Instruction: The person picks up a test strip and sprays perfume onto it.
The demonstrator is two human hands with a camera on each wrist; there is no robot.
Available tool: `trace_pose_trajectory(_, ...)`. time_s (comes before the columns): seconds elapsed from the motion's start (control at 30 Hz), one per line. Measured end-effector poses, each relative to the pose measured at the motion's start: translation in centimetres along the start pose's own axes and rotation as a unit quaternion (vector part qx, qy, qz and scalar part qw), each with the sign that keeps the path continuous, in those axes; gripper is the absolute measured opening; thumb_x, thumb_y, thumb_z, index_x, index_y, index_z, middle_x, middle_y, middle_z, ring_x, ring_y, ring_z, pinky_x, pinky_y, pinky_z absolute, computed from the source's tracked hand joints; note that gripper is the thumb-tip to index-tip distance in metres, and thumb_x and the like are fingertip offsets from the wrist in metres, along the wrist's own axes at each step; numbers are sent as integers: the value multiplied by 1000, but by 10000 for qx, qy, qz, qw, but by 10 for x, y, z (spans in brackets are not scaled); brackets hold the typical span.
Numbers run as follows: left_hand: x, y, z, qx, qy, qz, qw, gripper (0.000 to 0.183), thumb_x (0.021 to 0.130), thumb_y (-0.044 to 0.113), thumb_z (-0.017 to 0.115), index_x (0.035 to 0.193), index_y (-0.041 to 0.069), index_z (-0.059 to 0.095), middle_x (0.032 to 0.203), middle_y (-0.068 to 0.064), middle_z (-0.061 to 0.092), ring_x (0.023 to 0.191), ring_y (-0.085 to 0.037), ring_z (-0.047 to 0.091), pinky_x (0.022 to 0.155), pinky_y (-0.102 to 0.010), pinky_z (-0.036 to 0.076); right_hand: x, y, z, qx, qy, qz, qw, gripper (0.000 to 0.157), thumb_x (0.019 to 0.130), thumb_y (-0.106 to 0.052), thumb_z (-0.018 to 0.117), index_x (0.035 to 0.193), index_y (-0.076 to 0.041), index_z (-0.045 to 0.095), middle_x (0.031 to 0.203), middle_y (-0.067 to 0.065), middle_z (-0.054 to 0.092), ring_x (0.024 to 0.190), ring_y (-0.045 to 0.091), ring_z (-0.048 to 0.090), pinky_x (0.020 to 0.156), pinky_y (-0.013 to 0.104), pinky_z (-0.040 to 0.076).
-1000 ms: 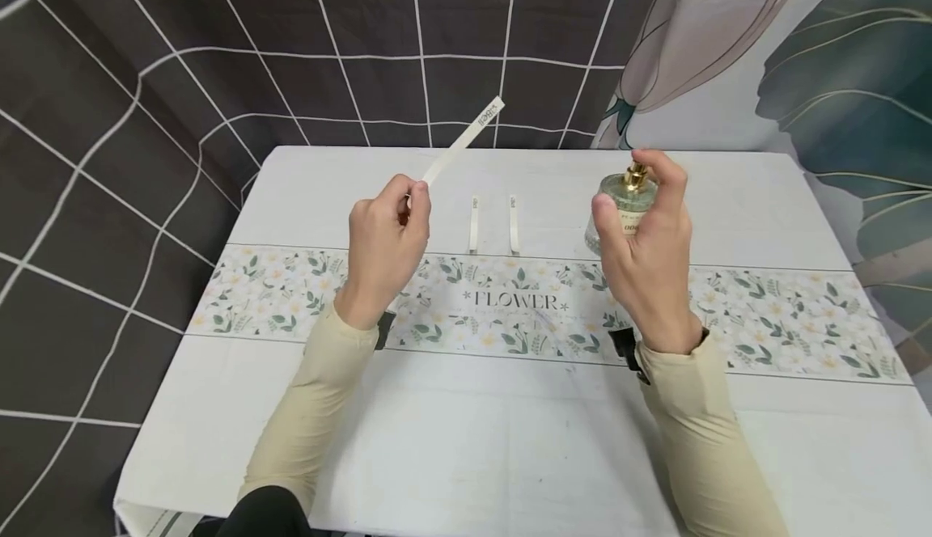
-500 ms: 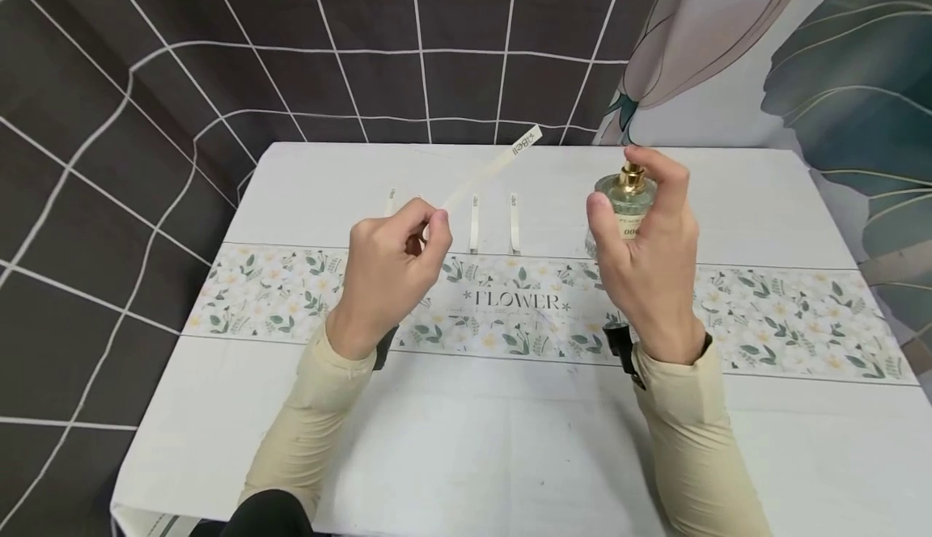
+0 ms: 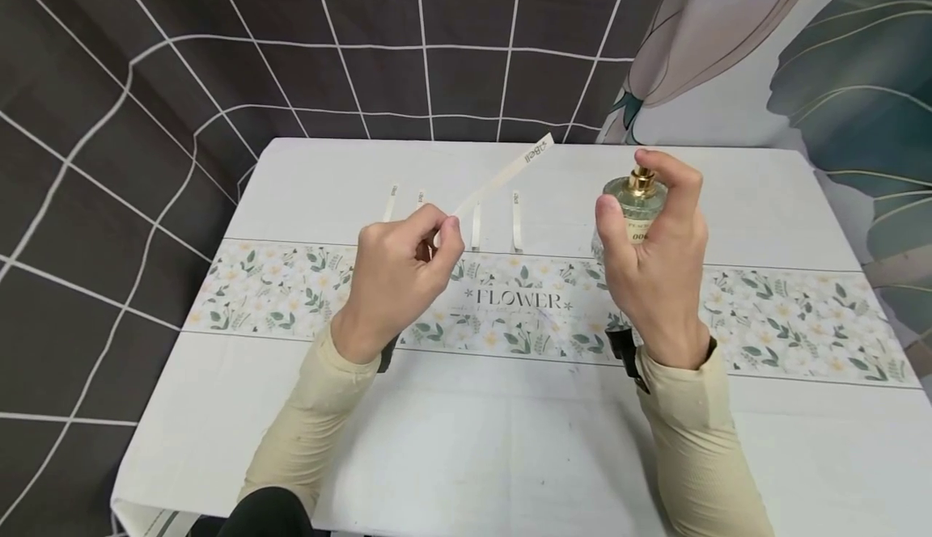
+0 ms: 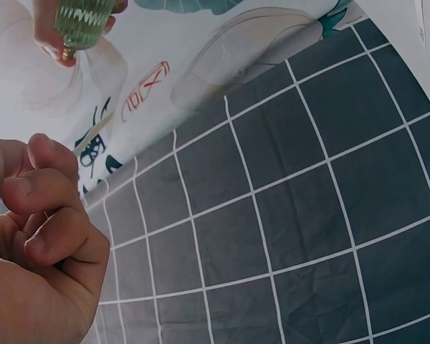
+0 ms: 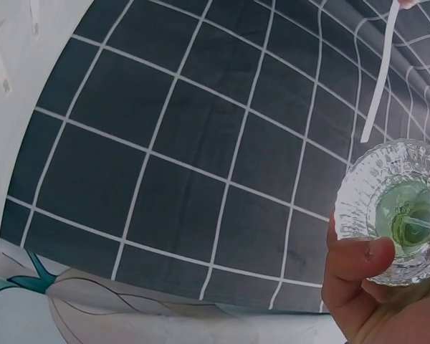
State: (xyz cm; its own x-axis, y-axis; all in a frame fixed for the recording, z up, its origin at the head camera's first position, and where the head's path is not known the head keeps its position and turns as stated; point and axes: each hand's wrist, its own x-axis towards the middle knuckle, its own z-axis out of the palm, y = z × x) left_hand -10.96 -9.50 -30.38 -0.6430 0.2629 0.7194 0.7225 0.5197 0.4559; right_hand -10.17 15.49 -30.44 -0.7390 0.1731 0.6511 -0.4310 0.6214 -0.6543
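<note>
My left hand [image 3: 400, 278] pinches one end of a white paper scent strip [image 3: 510, 171] between thumb and forefinger. The strip slants up to the right, its printed tip short of the perfume bottle [image 3: 637, 205]. Round that green glass bottle curl the fingers of my right hand [image 3: 658, 286], with the index finger on its gold spray top. The bottle is raised over the table, and its ribbed glass base [image 5: 355, 193] faces the right wrist camera. In the left wrist view, the other fingers of my left hand [image 4: 50, 236] are curled in.
Several more paper strips [image 3: 517, 221] lie in a row on the white table [image 3: 466, 440], partly behind my left hand. A floral runner [image 3: 786, 319] crosses the table. A dark checked curtain [image 3: 466, 84] hangs behind, and a leaf-patterned curtain [image 3: 859, 116] at the right.
My left hand has moved right and a little nearer me, bringing the strip's tip lower and closer to the bottle. Strips at the left came into view. My right hand is nearly still.
</note>
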Motion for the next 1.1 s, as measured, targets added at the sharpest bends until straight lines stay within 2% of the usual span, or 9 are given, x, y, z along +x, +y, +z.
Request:
trace_pose_trajectory(0.2,-1,1,1,-33,-71,2,10000,23,93,5,53,72,4,62,49,3,44,41,-6,35,39,-20,28,0,-1,1,-34,23,-6,10000,42,98,-26,55,136,-9,50,92,9,63,71,11,50,69,21,37)
trace_pose_trajectory(0.5,0,2,-1,-112,-11,-61,9999,21,93,3,55,73,2,62,49,2,44,40,-7,34,39,-20,26,0,-1,2,32,61,-117,9999,45,96,-30,55,137,-14,49,84,8,61,69,10,49,66,20,36)
trace_pose_trajectory(0.7,-1,1,0,-140,-63,-121,9998,22,93,4,55,73,2,62,49,2,44,40,-8,34,39,-20,26,0,-2,2,114,54,-126,9998,45,96,-31,56,138,-15,49,84,5,60,71,8,50,69,19,37)
trace_pose_trajectory(0.93,-1,1,1,-145,-40,-142,9998,21,92,3,56,73,2,62,49,2,43,40,-7,33,39,-19,25,1,-2,0,151,34,-67,9999,45,96,-31,57,138,-18,48,87,0,60,69,6,51,64,18,38)
trace_pose_trajectory(1.1,-2,1,1,-148,-28,-157,9998,21,92,4,56,73,2,62,48,2,42,40,-6,32,39,-19,24,0,-1,-1,86,48,-38,9999,45,96,-32,58,138,-18,48,86,0,61,69,5,51,66,18,38)
